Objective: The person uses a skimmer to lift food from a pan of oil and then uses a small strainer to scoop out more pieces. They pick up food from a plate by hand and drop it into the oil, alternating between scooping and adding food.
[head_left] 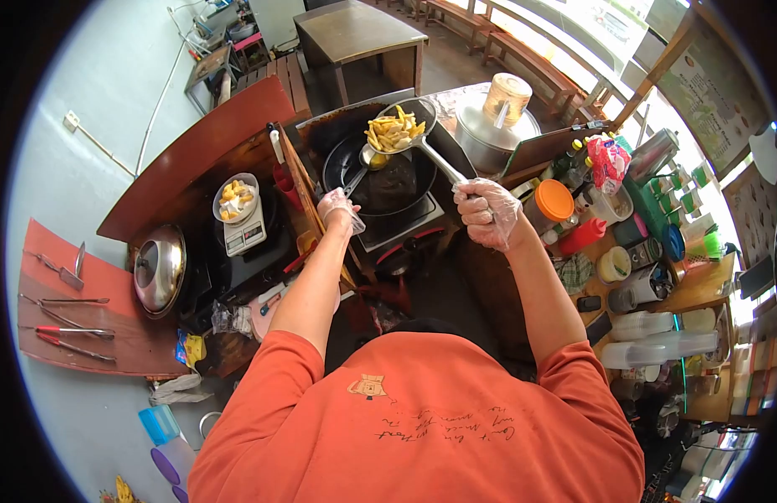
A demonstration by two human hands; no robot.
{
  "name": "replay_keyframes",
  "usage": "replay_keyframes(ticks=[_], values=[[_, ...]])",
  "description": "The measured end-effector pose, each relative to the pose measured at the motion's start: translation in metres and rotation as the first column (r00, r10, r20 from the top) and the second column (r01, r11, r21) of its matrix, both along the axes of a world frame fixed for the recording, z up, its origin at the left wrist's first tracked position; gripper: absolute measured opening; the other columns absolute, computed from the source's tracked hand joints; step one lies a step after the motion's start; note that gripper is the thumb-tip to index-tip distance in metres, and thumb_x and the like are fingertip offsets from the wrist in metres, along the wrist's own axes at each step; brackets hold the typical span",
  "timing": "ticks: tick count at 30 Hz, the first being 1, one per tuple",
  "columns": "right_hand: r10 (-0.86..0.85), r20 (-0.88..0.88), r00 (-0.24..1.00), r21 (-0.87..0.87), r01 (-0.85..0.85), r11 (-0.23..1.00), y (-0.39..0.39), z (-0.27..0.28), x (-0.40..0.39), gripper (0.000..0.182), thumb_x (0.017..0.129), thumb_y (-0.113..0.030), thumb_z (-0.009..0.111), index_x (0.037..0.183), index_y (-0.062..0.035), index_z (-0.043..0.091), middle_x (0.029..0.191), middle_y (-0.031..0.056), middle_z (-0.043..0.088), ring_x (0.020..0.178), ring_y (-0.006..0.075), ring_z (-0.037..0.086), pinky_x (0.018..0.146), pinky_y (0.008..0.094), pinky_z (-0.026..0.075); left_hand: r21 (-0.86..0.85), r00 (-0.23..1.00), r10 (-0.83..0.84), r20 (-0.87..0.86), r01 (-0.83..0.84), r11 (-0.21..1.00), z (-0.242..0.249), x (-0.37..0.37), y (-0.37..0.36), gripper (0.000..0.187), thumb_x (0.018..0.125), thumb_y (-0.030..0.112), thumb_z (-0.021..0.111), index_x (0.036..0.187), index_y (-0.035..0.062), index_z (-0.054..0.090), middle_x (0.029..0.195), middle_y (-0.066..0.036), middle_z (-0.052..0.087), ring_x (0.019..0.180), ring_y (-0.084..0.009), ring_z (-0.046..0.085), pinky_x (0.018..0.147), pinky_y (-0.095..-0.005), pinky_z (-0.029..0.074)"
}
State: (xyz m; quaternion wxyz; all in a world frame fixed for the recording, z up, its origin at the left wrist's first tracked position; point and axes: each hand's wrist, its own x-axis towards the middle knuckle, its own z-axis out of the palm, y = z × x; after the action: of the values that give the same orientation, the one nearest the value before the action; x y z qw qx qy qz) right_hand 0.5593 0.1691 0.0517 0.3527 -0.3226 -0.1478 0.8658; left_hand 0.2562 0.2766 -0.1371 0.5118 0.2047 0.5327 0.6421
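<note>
My right hand (489, 214), in a clear plastic glove, is closed around the handle of a skimmer (439, 159). Fries (394, 131) lie heaped in the skimmer's bowl, which is raised over a black wok (334, 168). My left hand (340, 211), also gloved, grips the handle of a ladle (367, 158). The ladle's round head is just below the fries, over the wok. Dark oil (397, 186) shows in the wok, which sits on a stove (405, 230).
At left, a kitchen scale (244, 236) carries a tub of food (237, 199), near a lidded pan (160, 267). A large lidded pot (489, 138) stands right of the wok. An orange-lidded jar (554, 201) and a red bottle (583, 236) crowd the right counter. Tongs (74, 333) hang at far left.
</note>
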Motion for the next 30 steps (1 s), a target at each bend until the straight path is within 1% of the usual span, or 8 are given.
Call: replay_keyframes(ticks=[4,11,17,23,26,27,29,30], values=[[0.012,0.010,1.000,-0.024,-0.012,1.000,-0.003,-0.002,0.009,0.022,0.094,-0.018,0.054,0.073,-0.0109,0.050,0.051,-0.0086,0.035,0.035,0.0039,0.031,0.029,0.0214,0.024,-0.054,0.972,-0.004,0.235,0.017,0.998,-0.016,0.008,0.000,0.019,0.092,0.013,0.064,0.076,0.0079,0.054,0.063,-0.001,0.051,0.053,-0.0138,0.052,0.056,-0.0328,0.056],[0.049,0.096,0.994,-0.059,-0.044,0.997,-0.015,-0.016,0.033,0.022,0.094,-0.018,0.055,0.074,-0.0095,0.050,0.050,-0.0081,0.036,0.034,0.0049,0.032,0.029,0.0223,0.024,0.005,0.936,0.020,0.350,-0.024,1.000,-0.012,0.013,-0.002,0.019,0.089,0.009,0.065,0.073,0.0068,0.054,0.061,-0.002,0.050,0.052,-0.0141,0.052,0.054,-0.0319,0.055],[0.086,0.098,0.991,-0.118,-0.075,0.990,-0.015,-0.034,0.047,0.022,0.095,-0.016,0.051,0.075,-0.0082,0.051,0.048,-0.0083,0.036,0.033,0.0051,0.032,0.027,0.0225,0.024,0.030,0.977,0.070,0.201,-0.078,0.997,0.029,0.012,-0.011,0.023,0.091,0.016,0.062,0.071,0.0069,0.054,0.060,-0.002,0.051,0.048,-0.0118,0.052,0.046,-0.0275,0.054],[0.173,0.011,0.985,-0.163,-0.169,0.972,0.007,-0.068,0.046,0.024,0.096,-0.017,0.049,0.074,-0.0074,0.051,0.049,-0.0077,0.035,0.034,0.0061,0.031,0.029,0.0235,0.024,0.097,0.987,0.109,0.115,-0.120,0.988,0.040,0.007,-0.026,0.019,0.093,0.018,0.063,0.099,0.0000,0.061,0.064,-0.002,0.054,0.049,-0.0102,0.053,0.046,-0.0273,0.055],[0.234,-0.250,0.939,-0.166,-0.279,0.946,0.020,-0.094,0.042,0.026,0.097,-0.020,0.050,0.074,-0.0080,0.050,0.049,-0.0075,0.034,0.035,0.0062,0.029,0.031,0.0221,0.025,0.071,0.993,0.074,-0.090,-0.067,0.995,0.042,0.010,-0.036,0.019,0.095,0.017,0.059,0.101,-0.0006,0.062,0.071,-0.006,0.058,0.052,-0.0136,0.058,0.045,-0.0290,0.055],[0.211,-0.190,0.959,-0.130,-0.238,0.963,0.017,-0.090,0.035,0.031,0.099,-0.022,0.045,0.070,-0.0097,0.046,0.049,-0.0079,0.032,0.035,0.0060,0.028,0.031,0.0223,0.024,0.133,0.987,0.059,-0.148,-0.039,0.990,0.053,0.015,-0.051,0.019,0.096,0.016,0.056,0.102,-0.0007,0.062,0.071,-0.007,0.059,0.053,-0.0155,0.059,0.045,-0.0302,0.055],[0.354,-0.399,0.846,-0.035,-0.400,0.916,0.026,-0.115,0.034,0.038,0.101,-0.023,0.038,0.063,-0.0146,0.035,0.049,-0.0075,0.029,0.034,0.0069,0.025,0.030,0.0228,0.022,0.155,0.964,0.078,-0.256,-0.039,0.987,0.062,0.018,-0.065,0.022,0.097,0.020,0.055,0.101,0.0000,0.064,0.069,-0.006,0.059,0.054,-0.0158,0.060,0.046,-0.0302,0.054],[0.380,-0.480,0.791,-0.025,-0.445,0.895,0.031,-0.126,0.032,0.037,0.101,-0.023,0.038,0.065,-0.0135,0.036,0.049,-0.0077,0.028,0.034,0.0072,0.024,0.030,0.0229,0.022,0.137,0.888,0.051,-0.457,0.014,0.991,0.054,0.010,-0.065,0.023,0.097,0.022,0.055,0.100,0.0020,0.066,0.067,-0.006,0.061,0.056,-0.0130,0.062,0.045,-0.0302,0.052]])
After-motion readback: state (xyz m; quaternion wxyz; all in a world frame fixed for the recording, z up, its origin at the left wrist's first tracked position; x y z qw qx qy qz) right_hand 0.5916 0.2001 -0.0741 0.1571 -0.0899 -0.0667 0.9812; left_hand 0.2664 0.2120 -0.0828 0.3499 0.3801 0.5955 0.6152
